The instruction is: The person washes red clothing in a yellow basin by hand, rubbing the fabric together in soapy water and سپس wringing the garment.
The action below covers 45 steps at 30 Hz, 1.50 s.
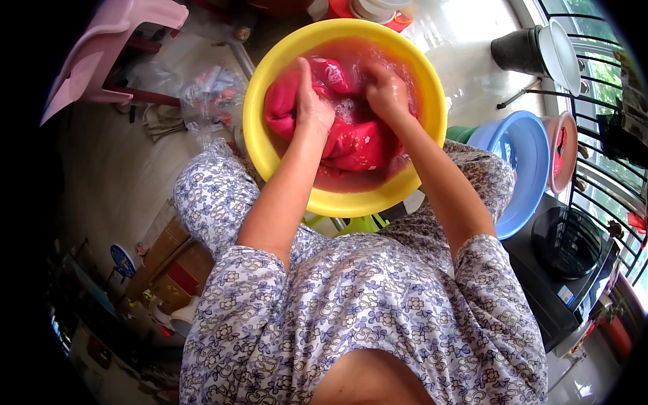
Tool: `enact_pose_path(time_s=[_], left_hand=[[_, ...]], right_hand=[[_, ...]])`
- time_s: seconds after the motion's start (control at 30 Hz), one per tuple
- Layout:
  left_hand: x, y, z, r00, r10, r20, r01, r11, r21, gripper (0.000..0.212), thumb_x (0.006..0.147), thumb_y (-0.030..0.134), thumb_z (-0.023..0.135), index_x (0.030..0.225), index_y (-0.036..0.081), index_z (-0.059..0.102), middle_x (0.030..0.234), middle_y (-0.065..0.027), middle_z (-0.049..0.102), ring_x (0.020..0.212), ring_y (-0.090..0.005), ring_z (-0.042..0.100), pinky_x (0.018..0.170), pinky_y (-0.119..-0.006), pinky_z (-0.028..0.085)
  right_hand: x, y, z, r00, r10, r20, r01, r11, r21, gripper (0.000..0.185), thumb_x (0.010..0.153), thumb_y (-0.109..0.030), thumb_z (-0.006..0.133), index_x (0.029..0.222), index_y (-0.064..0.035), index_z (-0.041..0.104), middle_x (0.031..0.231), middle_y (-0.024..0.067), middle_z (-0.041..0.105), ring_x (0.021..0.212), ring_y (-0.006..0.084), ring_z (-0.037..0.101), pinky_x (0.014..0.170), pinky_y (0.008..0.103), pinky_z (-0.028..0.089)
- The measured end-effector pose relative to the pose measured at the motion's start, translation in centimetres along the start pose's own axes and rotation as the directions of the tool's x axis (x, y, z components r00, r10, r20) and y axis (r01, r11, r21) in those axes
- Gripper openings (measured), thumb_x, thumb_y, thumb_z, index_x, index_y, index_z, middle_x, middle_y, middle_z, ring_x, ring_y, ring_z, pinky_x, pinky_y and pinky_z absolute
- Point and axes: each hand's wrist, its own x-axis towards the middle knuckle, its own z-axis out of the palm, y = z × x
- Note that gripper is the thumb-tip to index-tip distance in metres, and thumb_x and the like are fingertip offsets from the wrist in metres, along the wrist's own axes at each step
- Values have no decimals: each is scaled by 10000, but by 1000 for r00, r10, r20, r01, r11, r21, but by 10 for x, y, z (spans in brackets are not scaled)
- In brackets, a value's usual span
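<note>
Between my knees is a round yellow plastic basin (255,152) with reddish, slightly foamy water in it. Red cloth (357,147) with small light flower marks lies bunched and wet in the water. My left hand (314,104) is on the cloth at the basin's left side, thumb pointing up; its fingers are partly hidden, so its hold cannot be told. Toward the basin's right side, my right hand (387,91) is curled at the water and somewhat blurred; whether cloth is in its fingers cannot be seen.
A pink plastic chair (96,50) stands upper left, near clear plastic bags (212,96). To the right are a blue basin (526,202), a pink basin (569,162), a dark bucket (516,50) and a black appliance (536,298). A cardboard box (195,263) sits lower left.
</note>
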Motion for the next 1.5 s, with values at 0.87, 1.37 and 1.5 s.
enact_pose_path(time_s=[0.87,1.37,1.5], left_hand=[[-38,-22,36,980,54,-193,-34,994,108,499,929,473,494,1250,91,501,1181,-70,565,1079,-198,552,959,-358,437],[14,-16,-37,980,177,90,-153,382,911,483,951,385,466,1144,-42,586,1148,-146,612,1090,-206,548,948,-296,406],[21,-6,-33,972,49,231,-227,-72,971,483,935,382,502,1176,-29,582,1180,-146,602,1126,-198,535,974,-295,388]], right_hand=[[-32,-19,0,988,118,-101,-94,973,212,352,797,-344,621,1114,-193,640,1091,169,555,1023,390,558,871,476,451],[-46,-21,2,987,-83,139,117,958,-261,491,832,-329,595,1280,-154,494,1289,172,487,1126,390,498,910,482,418],[-23,0,14,957,-287,-49,289,957,28,310,847,-280,547,1062,-70,623,998,224,627,915,375,615,818,471,473]])
